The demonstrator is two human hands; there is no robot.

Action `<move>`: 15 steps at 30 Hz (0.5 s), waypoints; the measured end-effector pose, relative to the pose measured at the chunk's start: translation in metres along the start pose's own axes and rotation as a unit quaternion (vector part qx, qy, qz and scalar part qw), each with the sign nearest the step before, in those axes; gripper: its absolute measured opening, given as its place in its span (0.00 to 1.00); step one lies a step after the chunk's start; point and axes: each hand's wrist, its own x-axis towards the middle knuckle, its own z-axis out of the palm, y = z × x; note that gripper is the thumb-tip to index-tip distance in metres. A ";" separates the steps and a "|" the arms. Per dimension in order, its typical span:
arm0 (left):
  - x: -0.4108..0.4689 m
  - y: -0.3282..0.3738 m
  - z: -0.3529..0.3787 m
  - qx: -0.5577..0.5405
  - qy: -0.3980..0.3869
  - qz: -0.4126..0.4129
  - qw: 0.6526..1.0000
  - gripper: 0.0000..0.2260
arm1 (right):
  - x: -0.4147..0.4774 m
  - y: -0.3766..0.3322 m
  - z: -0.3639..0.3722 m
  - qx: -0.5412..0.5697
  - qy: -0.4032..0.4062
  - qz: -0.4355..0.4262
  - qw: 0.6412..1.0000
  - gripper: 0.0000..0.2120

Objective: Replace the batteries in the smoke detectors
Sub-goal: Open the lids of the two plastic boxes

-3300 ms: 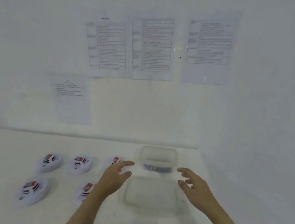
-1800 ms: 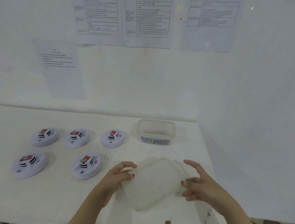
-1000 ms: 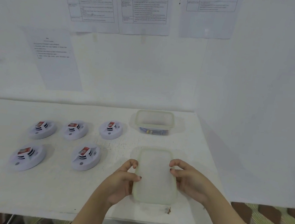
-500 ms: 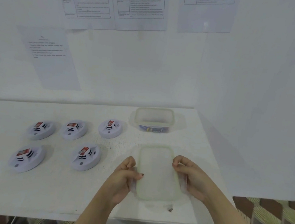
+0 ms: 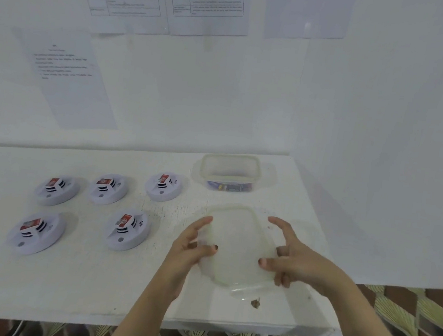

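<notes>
Loosening since half a second ago, the left hand (image 5: 194, 243) and right hand (image 5: 296, 260) now lift their index fingers off the lid (image 5: 236, 241), while thumbs and lower fingers still pinch its side edges. The lid lies just nearer than the open container (image 5: 229, 171); five smoke detectors (image 5: 125, 230) sit left of the container.

The lid (image 5: 233, 246) you hold is cloudy, translucent plastic, smooth with a faint sheen, and the container (image 5: 206, 166) at the counter's far right corner looks the same. The smoke detectors (image 5: 125, 230) are smooth white plastic. The counter (image 5: 77, 284) is matt white, scuffed and speckled. The pinned-up sheets (image 5: 67, 78) are matt paper.
</notes>
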 end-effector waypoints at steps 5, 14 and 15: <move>0.024 0.027 -0.011 0.019 0.017 0.001 1.000 0.14 | 0.010 -0.018 -0.012 -0.069 0.037 -0.001 0.997 0.35; 0.016 0.032 -0.032 0.090 -0.009 -0.044 0.995 0.13 | 0.006 -0.025 0.011 -0.101 0.139 0.145 0.974 0.26; 0.013 0.029 -0.035 0.080 -0.007 -0.044 0.996 0.12 | 0.004 -0.024 0.014 -0.081 0.146 0.138 0.976 0.27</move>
